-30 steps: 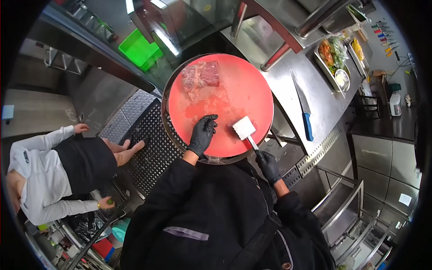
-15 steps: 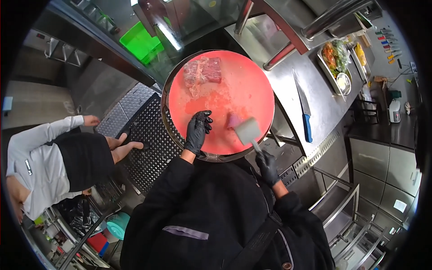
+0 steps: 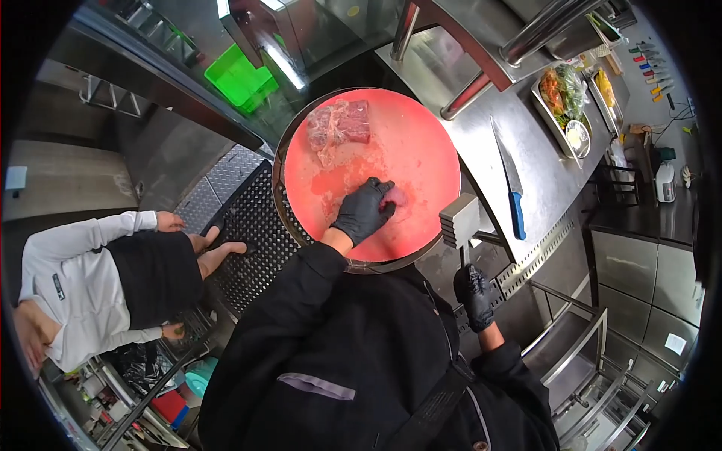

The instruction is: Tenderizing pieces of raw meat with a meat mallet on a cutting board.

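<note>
My left hand (image 3: 365, 209), in a black glove, reaches over the round red cutting board (image 3: 421, 143). Its fingers close around a small piece of meat (image 3: 394, 197), partly hidden beneath them. A metal meat mallet (image 3: 460, 219) is raised just off the board's right edge, its ridged head upward. My right hand (image 3: 474, 298), gloved too, is wrapped around the mallet's handle. Toward the far left of the board lies a larger block of raw meat (image 3: 340, 126), away from both hands.
A long knife with a blue handle (image 3: 516, 214) lies on the steel counter (image 3: 474, 143) at right. Behind it sits a tray of vegetables (image 3: 560, 105). A green crate (image 3: 241, 79) is at the far left. Another person (image 3: 83, 263) stands to the left by a black mat (image 3: 252, 225).
The mallet has lifted off the meat piece and swung right, past the board's edge. My left hand has moved right and taken hold of the small piece of meat.
</note>
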`<act>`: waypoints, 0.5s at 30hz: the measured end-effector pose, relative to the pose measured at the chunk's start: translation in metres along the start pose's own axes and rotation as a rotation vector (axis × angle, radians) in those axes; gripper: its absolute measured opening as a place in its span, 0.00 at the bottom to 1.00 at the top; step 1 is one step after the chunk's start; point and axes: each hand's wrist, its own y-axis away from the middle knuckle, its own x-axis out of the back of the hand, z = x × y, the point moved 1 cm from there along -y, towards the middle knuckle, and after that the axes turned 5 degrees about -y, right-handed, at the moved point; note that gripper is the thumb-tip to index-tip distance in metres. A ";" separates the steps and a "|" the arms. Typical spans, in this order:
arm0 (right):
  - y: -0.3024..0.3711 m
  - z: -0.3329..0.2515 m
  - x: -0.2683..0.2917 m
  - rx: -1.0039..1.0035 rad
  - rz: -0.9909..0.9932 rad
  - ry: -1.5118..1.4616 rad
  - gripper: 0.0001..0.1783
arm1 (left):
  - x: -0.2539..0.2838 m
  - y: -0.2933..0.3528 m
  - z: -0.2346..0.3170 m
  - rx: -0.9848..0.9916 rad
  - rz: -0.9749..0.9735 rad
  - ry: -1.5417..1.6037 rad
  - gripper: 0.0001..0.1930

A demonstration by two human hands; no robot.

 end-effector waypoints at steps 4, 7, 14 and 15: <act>0.009 0.019 0.004 0.006 0.026 0.243 0.21 | -0.010 -0.002 -0.027 0.077 -0.015 0.604 0.11; 0.005 0.016 0.002 0.084 -0.053 0.423 0.21 | -0.002 -0.001 -0.035 0.308 -0.173 1.077 0.10; -0.006 0.012 -0.006 -0.180 0.005 0.196 0.17 | -0.006 0.010 -0.038 0.630 -0.058 2.062 0.14; -0.005 0.020 -0.001 -0.258 0.019 0.030 0.18 | 0.011 0.012 -0.021 0.655 -0.044 2.051 0.14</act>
